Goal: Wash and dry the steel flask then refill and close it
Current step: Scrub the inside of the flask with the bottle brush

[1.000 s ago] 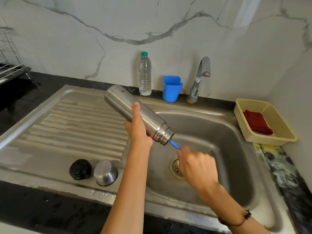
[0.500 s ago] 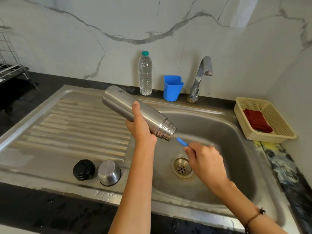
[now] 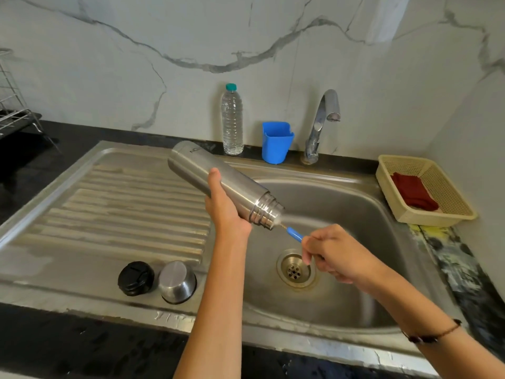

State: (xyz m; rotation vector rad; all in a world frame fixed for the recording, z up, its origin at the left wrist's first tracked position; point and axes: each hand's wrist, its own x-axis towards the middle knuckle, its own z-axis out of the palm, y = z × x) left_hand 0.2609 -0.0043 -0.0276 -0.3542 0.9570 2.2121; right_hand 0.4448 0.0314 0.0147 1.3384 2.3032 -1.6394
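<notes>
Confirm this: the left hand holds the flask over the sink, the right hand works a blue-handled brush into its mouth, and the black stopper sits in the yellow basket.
Not the basket: the head view shows the black stopper on the draining board, beside the steel cup. The rest holds.

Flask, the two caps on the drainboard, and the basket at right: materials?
Flask: brushed stainless steel by its soft grey sheen. Domed cup: same metal look, with highlights. Black stopper: matte, probably plastic. Basket: cream perforated mesh, likely plastic.

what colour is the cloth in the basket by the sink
Dark red cloth, lying in the cream basket, seen in the head view.
</notes>
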